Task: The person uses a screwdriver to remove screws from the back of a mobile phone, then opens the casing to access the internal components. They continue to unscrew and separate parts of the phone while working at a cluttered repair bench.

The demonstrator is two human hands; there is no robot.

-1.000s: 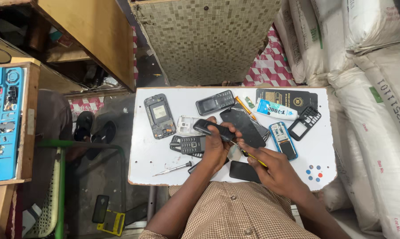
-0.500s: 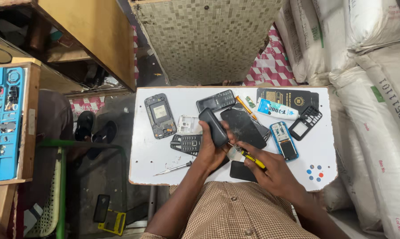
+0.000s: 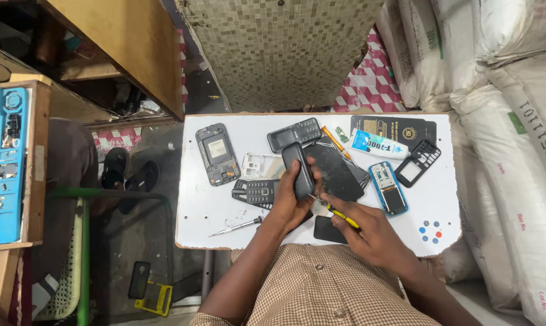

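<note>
**Two hands on a dark phone at a cluttered white desk**

At the far left stands a blue parts tray [image 3: 2, 163] on a wooden shelf, and below it, on the floor, a pair of dark sandals [image 3: 128, 175] lies beside a green-framed chair [image 3: 80, 253]. Lower down on the floor sits a small yellow-and-black tool [image 3: 155, 297].

The white desk [image 3: 194, 205] begins just right of that. Near its left part lies an opened phone body [image 3: 217, 154], its inner side up. Below it, close to the front edge, a thin metal screwdriver [image 3: 237, 226] lies alone on bare desk. A black keypad panel [image 3: 255, 192] rests just beside the left hand [image 3: 288, 205], which is wrapped around a dark phone [image 3: 298, 170] — held upright over the middle of the desk, fingers closed on its lower half. Behind it lie a white frame [image 3: 258, 164] and a dark keypad phone [image 3: 294, 133].

The right hand [image 3: 369, 232] is clenched on a yellow-handled screwdriver [image 3: 342, 215], its tip at the lower end of the dark phone. A flat black cover [image 3: 336, 172] lies right beside the phone, and a small black piece [image 3: 327, 229] sits partly under the right hand.

Farther right — a white tube [image 3: 378, 145], a black card [image 3: 400, 128], a blue-edged phone body [image 3: 389, 188] and an empty black front frame [image 3: 418, 163]. Past the desk, white sacks [image 3: 514, 151] are stacked.
</note>
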